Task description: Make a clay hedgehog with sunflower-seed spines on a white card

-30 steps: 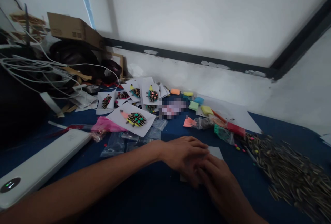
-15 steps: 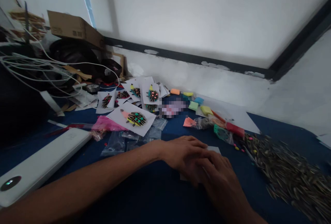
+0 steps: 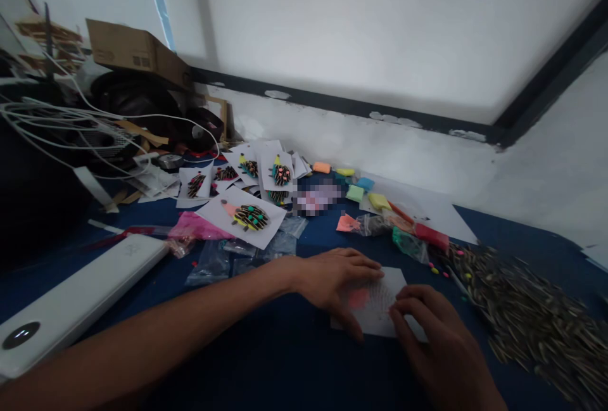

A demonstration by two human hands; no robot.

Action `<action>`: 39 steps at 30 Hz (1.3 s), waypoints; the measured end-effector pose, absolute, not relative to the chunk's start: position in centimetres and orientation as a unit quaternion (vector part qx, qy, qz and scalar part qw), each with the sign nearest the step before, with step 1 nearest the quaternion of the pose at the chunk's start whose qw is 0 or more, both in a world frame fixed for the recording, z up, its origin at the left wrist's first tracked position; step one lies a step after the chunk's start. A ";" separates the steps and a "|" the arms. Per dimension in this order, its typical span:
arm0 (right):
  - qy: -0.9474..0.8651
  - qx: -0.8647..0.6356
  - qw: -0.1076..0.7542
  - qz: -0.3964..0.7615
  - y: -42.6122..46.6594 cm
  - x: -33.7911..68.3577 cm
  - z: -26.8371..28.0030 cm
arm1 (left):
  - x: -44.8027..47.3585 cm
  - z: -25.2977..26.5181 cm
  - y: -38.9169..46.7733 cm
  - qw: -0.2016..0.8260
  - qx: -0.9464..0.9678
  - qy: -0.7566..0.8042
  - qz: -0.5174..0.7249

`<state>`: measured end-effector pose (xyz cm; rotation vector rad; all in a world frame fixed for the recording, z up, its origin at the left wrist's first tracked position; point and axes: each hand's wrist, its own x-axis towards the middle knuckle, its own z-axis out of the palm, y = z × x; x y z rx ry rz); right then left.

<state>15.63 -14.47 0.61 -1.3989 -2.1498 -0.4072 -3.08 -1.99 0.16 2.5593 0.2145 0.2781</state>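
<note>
Nearest me, at the lower right, my right hand point(image 3: 439, 335) has thumb and fingertips drawn together at the right side of a white sheet point(image 3: 380, 319); I can't tell whether they pinch anything. The sheet, just right of lower centre, should be light and easily creased, best held by its edges, clear of the pink patch point(image 3: 358, 298), which looks soft. My left hand point(image 3: 327, 278) lies loosely spread across its left side, gripping nothing I can see. Beyond, near mid-frame, lies a hedgehog card point(image 3: 249, 216).

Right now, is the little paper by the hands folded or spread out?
Spread out: the white paper lies flat on the blue table, its pink patch showing between the left hand and right hand.
</note>
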 end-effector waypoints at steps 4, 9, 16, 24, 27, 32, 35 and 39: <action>-0.794 -0.520 0.271 -0.161 -14.6 15.6 -0.1 | -3.0 0.4 -2.0 0.273 0.953 0.082 0.100; -0.804 -0.509 0.252 -0.174 -14.7 15.3 -0.3 | -3.1 0.2 -2.0 0.275 0.953 0.072 0.108; -0.800 -0.506 0.246 -0.210 -14.5 14.8 0.2 | -3.1 0.3 -2.1 0.277 0.951 0.080 0.107; -0.807 -0.502 0.210 -0.230 -14.4 14.6 0.0 | -3.0 0.3 -2.1 0.277 0.952 0.085 0.102; -0.809 -0.504 0.207 -0.221 -14.3 14.6 -0.2 | -3.1 0.2 -2.1 0.280 0.950 0.083 0.107; -0.814 -0.501 0.188 -0.228 -14.3 14.5 0.1 | -3.1 0.1 -2.0 0.292 0.946 0.085 0.109; -0.818 -0.493 0.176 -0.238 -14.6 14.2 0.6 | -3.1 0.2 -2.1 0.294 0.946 0.087 0.104; -0.827 -0.490 0.160 -0.225 -15.2 14.2 0.9 | -3.1 0.2 -2.0 0.290 0.948 0.085 0.105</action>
